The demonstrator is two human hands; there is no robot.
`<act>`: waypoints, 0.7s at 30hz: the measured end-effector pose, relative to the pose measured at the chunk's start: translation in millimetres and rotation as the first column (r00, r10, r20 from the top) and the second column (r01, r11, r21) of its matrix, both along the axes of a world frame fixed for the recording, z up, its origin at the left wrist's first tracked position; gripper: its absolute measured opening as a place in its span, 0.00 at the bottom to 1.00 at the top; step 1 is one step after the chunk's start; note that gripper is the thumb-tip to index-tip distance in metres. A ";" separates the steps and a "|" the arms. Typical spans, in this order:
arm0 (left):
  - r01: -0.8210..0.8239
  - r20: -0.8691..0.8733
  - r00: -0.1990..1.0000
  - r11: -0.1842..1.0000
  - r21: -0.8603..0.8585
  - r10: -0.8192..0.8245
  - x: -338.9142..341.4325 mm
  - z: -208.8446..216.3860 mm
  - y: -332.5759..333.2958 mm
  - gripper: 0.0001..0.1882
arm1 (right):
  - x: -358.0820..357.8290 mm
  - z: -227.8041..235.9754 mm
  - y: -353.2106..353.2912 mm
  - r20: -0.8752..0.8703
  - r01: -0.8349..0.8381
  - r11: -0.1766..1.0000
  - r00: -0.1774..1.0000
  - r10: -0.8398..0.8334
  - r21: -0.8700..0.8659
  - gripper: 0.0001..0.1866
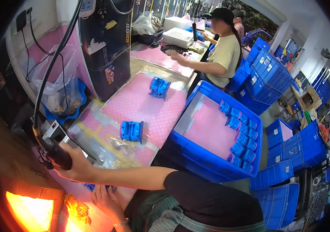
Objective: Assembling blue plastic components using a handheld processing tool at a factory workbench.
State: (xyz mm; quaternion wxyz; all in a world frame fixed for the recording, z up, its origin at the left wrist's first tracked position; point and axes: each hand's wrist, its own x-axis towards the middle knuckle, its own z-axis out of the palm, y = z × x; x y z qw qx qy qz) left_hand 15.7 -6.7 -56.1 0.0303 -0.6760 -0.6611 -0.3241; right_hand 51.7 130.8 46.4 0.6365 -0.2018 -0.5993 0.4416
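My right arm, in a black sleeve, reaches across to the left. My right hand (pixel 76 164) is closed round a black electric screwdriver (pixel 58 155) hanging from a dark cable. Below that forearm, my left hand (pixel 108 200), with a bracelet at the wrist, has its fingers over a blue plastic part (pixel 89 186). Most of this part is hidden by the fingers and arm. On the pink-covered bench stand two blue plastic assemblies, a nearer one (pixel 131 131) and a farther one (pixel 159 87). Small loose pieces (pixel 118 144) lie beside the nearer assembly.
A blue crate (pixel 201 164) at the right holds several blue assemblies along its right side. Yellow strands (pixel 77 209) lie near a brightly lit cardboard box (pixel 31 212). A co-worker (pixel 223 50) works at the bench beyond. Blue crates (pixel 267 73) are stacked at the right.
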 end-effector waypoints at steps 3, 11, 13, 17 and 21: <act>-0.027 0.057 0.998 1.000 0.012 0.026 -8.0 2.3 -9.0 0.20 | -18.9 15.6 13.5 -0.042 0.073 0.993 0.997 -0.069 0.094 0.21; 0.015 0.153 0.988 1.000 -0.008 -0.014 0.7 16.5 -1.9 0.24 | 2.9 16.8 40.8 -0.020 -0.054 0.996 0.998 0.053 -0.073 0.05; -0.009 0.155 0.988 1.000 -0.011 0.011 1.0 13.4 -4.7 0.25 | -2.1 34.0 27.7 -0.085 -0.143 0.984 0.987 0.135 -0.103 0.08; -0.024 0.137 0.990 1.000 0.008 0.022 -0.2 8.4 -7.6 0.25 | -13.3 33.8 24.8 -0.094 -0.197 0.977 0.977 0.189 -0.081 0.08; -0.029 0.117 0.993 1.000 -0.010 0.030 0.2 9.3 -6.2 0.25 | -20.1 17.6 28.0 -0.030 -0.132 0.991 0.991 0.131 -0.034 0.07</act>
